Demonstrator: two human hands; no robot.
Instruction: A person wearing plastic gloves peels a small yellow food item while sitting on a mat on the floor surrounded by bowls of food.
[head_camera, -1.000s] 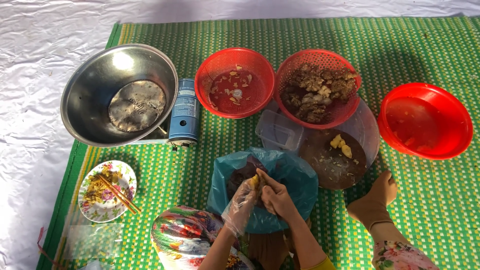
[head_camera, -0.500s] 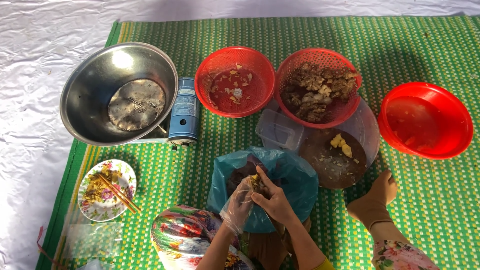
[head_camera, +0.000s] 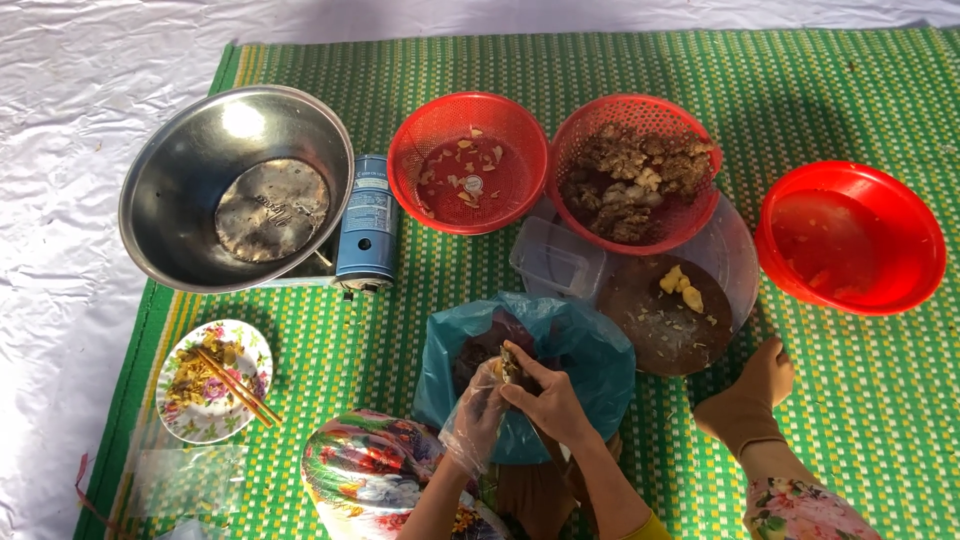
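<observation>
Both my hands meet over the blue plastic bag (head_camera: 585, 350), which is my landmark here. My left hand (head_camera: 478, 415) wears a thin clear glove and cups a small brownish piece (head_camera: 505, 367) from below; my right hand (head_camera: 545, 395), bare, pinches the same piece from above with thumb and fingertips. So both hands are closed on that one piece, touching each other. The piece is too small and too covered to tell its long axis or which way it points. It sits just above the bag's open mouth, near side.

Beyond the bag, far side: a red basket of brown chunks (head_camera: 635, 175), and left of that a red basket with a few scraps (head_camera: 468, 165). Just beyond the bag a clear plastic tub (head_camera: 555, 262), and to the bag's right a round dark board (head_camera: 660, 320) with yellow pieces on it. Far right of the bag a red bowl (head_camera: 850, 235), well apart. Far left of the bag, a big steel bowl (head_camera: 235, 185) with a blue gas canister (head_camera: 365, 220) lying beside it, long axis running away from me. Left and nearer: a floral plate (head_camera: 215, 380) with chopsticks across it.

My foot (head_camera: 750, 395) rests right of the bag. Open green mat (head_camera: 860, 420) lies right of the foot and between bag and plate.
</observation>
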